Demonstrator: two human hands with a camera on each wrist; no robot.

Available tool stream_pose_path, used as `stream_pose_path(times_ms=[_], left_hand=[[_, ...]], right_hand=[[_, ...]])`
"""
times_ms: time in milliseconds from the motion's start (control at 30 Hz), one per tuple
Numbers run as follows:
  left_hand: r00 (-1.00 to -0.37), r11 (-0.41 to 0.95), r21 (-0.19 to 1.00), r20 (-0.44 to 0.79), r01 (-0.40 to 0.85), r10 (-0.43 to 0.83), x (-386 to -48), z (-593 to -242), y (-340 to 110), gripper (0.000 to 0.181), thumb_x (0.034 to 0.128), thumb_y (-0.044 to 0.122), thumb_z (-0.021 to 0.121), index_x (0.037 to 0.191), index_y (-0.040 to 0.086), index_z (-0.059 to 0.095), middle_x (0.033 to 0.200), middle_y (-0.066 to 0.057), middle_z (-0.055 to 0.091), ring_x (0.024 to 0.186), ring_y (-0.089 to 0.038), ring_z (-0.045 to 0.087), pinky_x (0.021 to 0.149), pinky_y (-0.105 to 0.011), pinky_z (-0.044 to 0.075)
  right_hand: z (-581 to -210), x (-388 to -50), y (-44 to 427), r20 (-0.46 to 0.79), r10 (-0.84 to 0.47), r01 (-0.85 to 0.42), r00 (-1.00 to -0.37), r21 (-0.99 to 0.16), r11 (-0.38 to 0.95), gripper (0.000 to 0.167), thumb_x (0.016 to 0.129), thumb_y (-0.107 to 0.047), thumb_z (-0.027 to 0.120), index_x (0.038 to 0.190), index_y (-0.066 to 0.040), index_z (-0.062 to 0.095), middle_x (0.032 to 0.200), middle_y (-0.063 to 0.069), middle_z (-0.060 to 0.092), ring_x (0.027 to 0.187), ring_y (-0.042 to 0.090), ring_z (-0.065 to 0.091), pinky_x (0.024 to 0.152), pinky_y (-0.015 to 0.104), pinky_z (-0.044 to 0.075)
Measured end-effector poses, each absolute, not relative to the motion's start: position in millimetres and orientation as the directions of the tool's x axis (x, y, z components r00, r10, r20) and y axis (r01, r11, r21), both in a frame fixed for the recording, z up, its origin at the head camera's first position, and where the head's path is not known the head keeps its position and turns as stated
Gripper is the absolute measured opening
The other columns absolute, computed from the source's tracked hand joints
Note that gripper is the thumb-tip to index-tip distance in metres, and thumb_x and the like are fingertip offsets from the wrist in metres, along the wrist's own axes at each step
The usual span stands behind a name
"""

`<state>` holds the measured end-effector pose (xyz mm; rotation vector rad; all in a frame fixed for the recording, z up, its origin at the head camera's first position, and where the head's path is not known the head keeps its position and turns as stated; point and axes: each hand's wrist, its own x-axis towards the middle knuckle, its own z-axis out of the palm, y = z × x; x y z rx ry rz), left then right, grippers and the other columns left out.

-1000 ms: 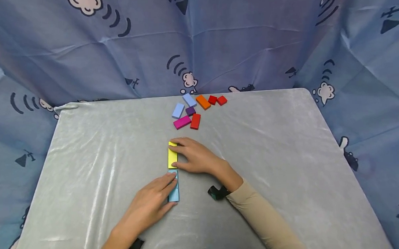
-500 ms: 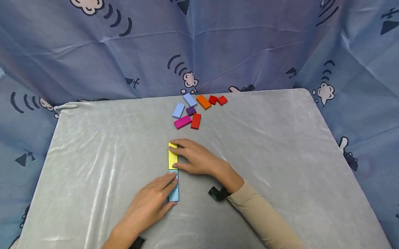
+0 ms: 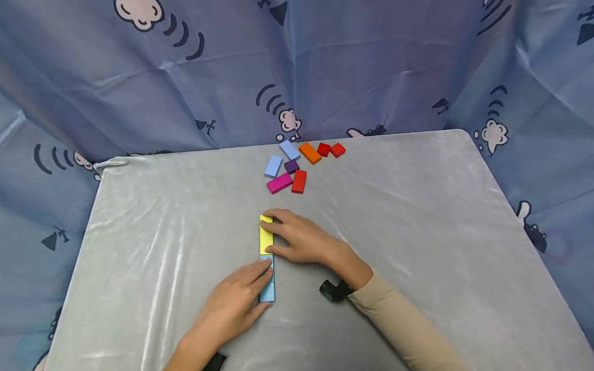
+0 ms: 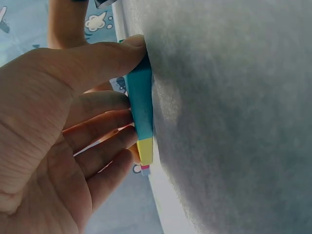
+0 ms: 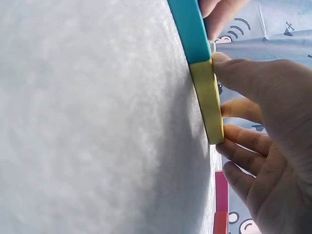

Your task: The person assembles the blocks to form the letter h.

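Observation:
A yellow rectangular block (image 3: 266, 238) and a light blue block (image 3: 268, 292) lie flat on the grey cloth, end to end in one line and touching. My left hand (image 3: 232, 308) holds the blue block, thumb at its near end and fingertips on top toward the far end; these cover part of it. My right hand (image 3: 301, 240) spans the yellow block from its right side, with the thumb by the near end and fingers at the far end. In the right wrist view the joint between the yellow block (image 5: 207, 100) and blue block (image 5: 190, 34) shows no gap.
Beyond the hands lies a loose group of blocks: a magenta block (image 3: 279, 183), a red block (image 3: 299, 181), a purple block (image 3: 291, 166), two pale blue ones, an orange block (image 3: 310, 152) and two small red ones. A patterned curtain (image 3: 361, 68) surrounds the table.
The right hand has slid the yellow block toward the person, closing the small gap to the blue block. The left hand stays on the blue block. The head view has shifted slightly.

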<state>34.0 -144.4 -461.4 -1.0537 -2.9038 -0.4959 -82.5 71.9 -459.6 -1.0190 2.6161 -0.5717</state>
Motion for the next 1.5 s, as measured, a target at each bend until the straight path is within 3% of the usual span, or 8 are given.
stream_pose_path(times_ms=[1000,1267,1500], left_hand=[[-0.751,0.709,0.250,0.183,0.659,0.634,36.2,-460.9,-139.6,0.065,0.0793,0.034,0.095,0.132,0.002,0.073,0.144,-0.011,0.066,0.132,-0.026,0.065,0.115,-0.040,0.053],[-0.758,0.711,0.274,0.131,0.647,0.639,29.2,-449.5,-137.4,0.061,0.0887,0.044,0.085,0.128,-0.001,0.074,0.138,-0.012,0.069,0.127,-0.028,0.067,0.112,-0.044,0.054],[-0.809,0.760,0.287,0.118,0.582,0.575,3.5,-436.3,-137.0,0.041,0.0949,0.027,0.081,0.123,-0.002,0.075,0.122,-0.010,0.071,0.118,-0.028,0.068,0.109,-0.046,0.054]], right_hand=[[-461.2,-84.3,73.0,-0.083,-0.725,-0.615,-0.684,-0.469,0.634,0.063,0.100,-0.040,0.074,0.153,-0.012,0.058,0.161,0.007,0.051,0.151,0.024,0.046,0.129,0.041,0.039],[-459.5,-84.5,72.5,-0.083,-0.726,-0.625,-0.683,-0.450,0.638,0.062,0.100,-0.040,0.074,0.153,-0.012,0.058,0.161,0.006,0.052,0.151,0.024,0.047,0.129,0.041,0.040],[-458.9,-87.9,74.6,0.000,-0.681,-0.607,-0.732,-0.454,0.653,0.050,0.101,-0.034,0.072,0.146,-0.012,0.065,0.153,0.006,0.059,0.145,0.024,0.054,0.125,0.043,0.045]])
